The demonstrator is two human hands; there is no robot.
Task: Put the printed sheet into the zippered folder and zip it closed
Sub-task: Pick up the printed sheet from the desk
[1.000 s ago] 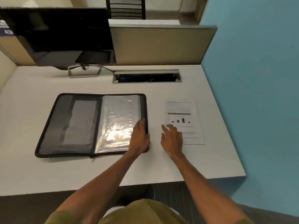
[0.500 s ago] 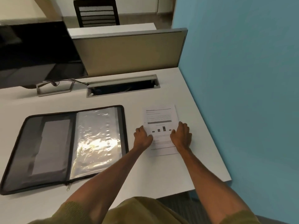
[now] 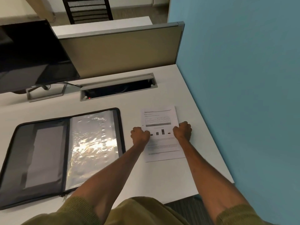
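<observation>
Just right of the open black zippered folder [image 3: 65, 153], white printed sheet [image 3: 159, 127], left hand [image 3: 140, 134] and right hand [image 3: 182, 130] curled, gripping its side edges.

Olive-green, seemingly ribbed sleeves [image 3: 78, 208]

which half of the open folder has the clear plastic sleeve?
The right half, the one nearer the sheet; the left half is grey fabric with a pocket.

left hand [image 3: 140, 134], right hand [image 3: 182, 131] shifted onto sheet [image 3: 159, 116], now curled gripping edges
</observation>
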